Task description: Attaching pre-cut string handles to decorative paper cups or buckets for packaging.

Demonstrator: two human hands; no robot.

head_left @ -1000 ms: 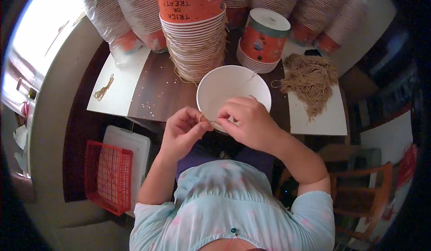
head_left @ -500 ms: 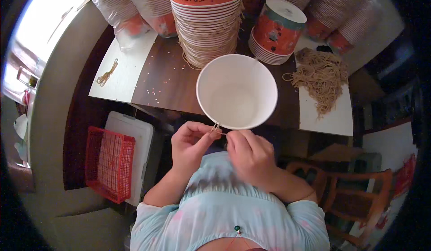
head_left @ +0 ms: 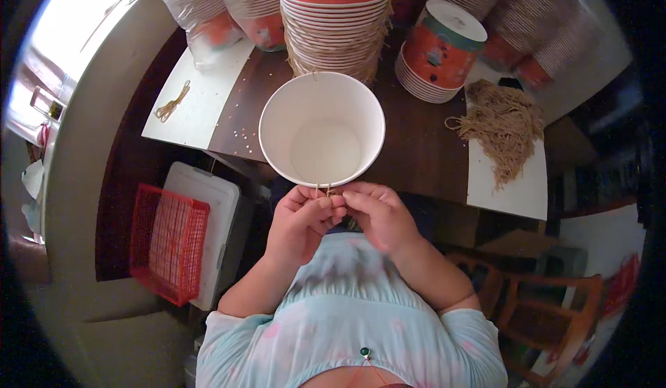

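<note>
A white paper bucket [head_left: 281, 128] sits at the near edge of the brown table, its open mouth tilted toward me. Thin tan twine [head_left: 318, 178] passes through the near side of its rim. Just below that rim, my left hand [head_left: 300, 223] pinches the twine between thumb and fingers. My right hand [head_left: 378, 216] is closed against it on the right, thumb and forefinger also gripping the twine. The fingertips of both hands meet, and part of the twine is hidden between them.
Behind the bucket rises a tall stack of orange-and-white buckets [head_left: 333, 27]. A shorter upside-down stack [head_left: 444, 52] stands right of it. Tan cords [head_left: 503, 124] lie heaped at the right, with a small bundle [head_left: 173, 101] at the left. A red basket [head_left: 170, 242] is lower left.
The bucket has shifted left and its handle holes now show. My right hand has come in beside my left, so the stretch of twine between them has closed up.
</note>
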